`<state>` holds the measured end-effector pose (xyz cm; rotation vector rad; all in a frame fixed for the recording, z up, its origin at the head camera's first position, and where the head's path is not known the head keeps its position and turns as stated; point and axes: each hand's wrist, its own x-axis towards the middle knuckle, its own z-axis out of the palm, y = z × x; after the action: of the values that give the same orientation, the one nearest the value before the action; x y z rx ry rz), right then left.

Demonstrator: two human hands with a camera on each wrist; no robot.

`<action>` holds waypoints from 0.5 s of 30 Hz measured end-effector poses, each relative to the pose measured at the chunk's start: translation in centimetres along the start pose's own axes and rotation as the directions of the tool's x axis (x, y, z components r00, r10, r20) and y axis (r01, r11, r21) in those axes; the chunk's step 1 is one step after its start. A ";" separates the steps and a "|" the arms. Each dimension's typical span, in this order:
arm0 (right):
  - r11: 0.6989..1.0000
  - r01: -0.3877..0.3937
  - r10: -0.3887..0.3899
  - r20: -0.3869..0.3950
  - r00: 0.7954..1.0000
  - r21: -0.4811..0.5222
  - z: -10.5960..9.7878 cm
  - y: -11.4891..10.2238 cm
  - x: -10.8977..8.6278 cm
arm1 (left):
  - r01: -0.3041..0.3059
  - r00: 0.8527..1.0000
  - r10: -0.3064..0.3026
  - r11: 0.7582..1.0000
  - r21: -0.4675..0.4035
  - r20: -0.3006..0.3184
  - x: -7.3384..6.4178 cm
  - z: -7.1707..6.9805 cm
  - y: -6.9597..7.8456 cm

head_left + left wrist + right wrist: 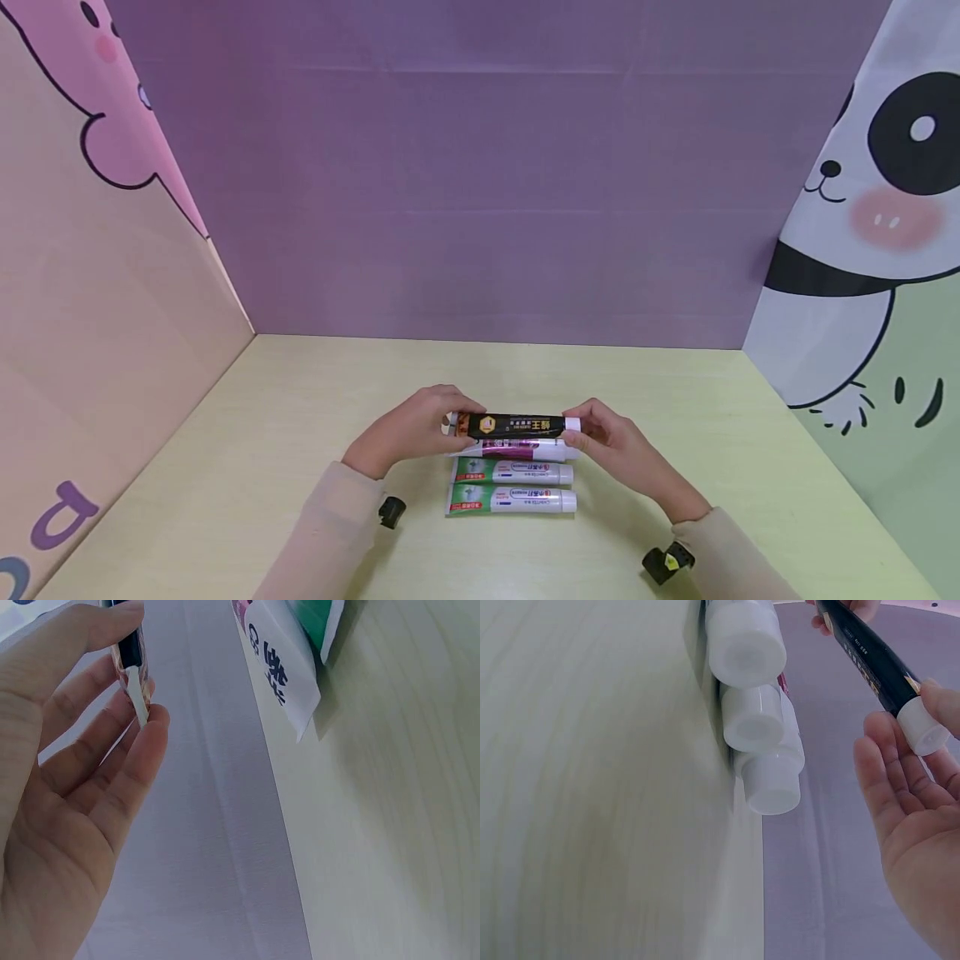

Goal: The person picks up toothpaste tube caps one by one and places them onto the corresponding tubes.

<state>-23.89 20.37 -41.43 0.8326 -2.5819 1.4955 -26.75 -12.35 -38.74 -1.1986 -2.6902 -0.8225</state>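
Both hands hold a black toothpaste tube (525, 426) level above the table. My left hand (408, 429) pinches its flat crimped end between thumb and fingers, as the left wrist view shows. At the other end, the thumb and fingers of my right hand (626, 450) grip beside the white cap (922, 729). Just nearer lies a purple and white toothpaste tube (517, 450), partly overlapped by the black one in the head view. Two green and white toothpaste tubes (513, 472) lie in front of it in a row, with all caps pointing right.
The tubes lie on a pale wooden table (337, 367). A purple wall (480, 208) stands behind it, with a pink panel (112, 333) at the left and a panda-printed panel (840, 333) at the right. Each wrist wears a small black device (392, 512).
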 end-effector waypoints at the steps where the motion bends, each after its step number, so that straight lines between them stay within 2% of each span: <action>1: 1.000 0.000 0.000 -0.001 1.000 -0.008 0.0 0.0 0.0 | 0.003 1.000 -0.003 1.000 0.006 0.001 0.0 0.0 0.0; 9: 0.996 -0.005 0.001 -0.046 0.999 -0.084 -0.3 0.0 0.6 | -0.012 1.000 0.011 0.995 0.101 0.001 0.5 0.1 0.1; 15: 0.989 -0.012 -0.001 -0.090 0.996 -0.144 -0.4 -0.1 1.3 | 0.022 1.000 -0.024 0.992 0.126 0.010 1.2 -0.1 0.1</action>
<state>-25.05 20.11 -40.80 0.7258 -2.5913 1.2955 -27.53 -11.50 -38.26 -1.1501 -2.7239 -0.6390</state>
